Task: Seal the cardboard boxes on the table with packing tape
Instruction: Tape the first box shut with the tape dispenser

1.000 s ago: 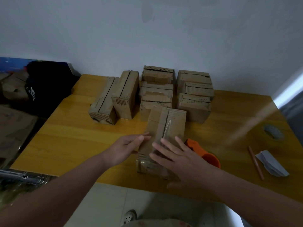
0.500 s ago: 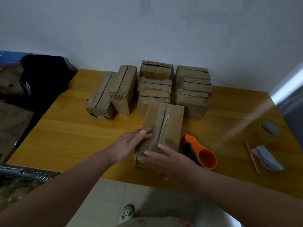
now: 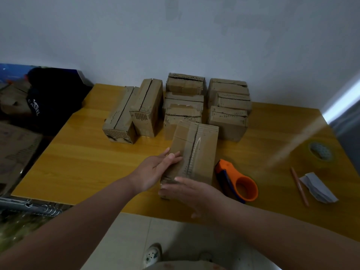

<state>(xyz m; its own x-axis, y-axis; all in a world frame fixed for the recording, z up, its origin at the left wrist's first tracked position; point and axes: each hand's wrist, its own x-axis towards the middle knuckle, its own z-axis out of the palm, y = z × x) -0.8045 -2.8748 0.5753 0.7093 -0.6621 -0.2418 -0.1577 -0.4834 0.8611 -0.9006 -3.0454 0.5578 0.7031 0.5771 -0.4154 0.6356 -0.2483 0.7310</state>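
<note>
Left grip (image 3: 155, 170) and right grip (image 3: 196, 191), flat and unclenched, are squaring the cardboard box (image 3: 202, 151), seemingly for taping. The orange tape dispenser (image 3: 239, 182) is waiting beside it.

Single head view, close, looking forward-down over table (image 3: 78, 162) toward wall.

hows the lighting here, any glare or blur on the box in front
Head view: dim, bluish light; a thin glare streak along the seam of the front box; a pale hazy streak crosses the table on its right side; the right hand looks slightly soft.
</note>
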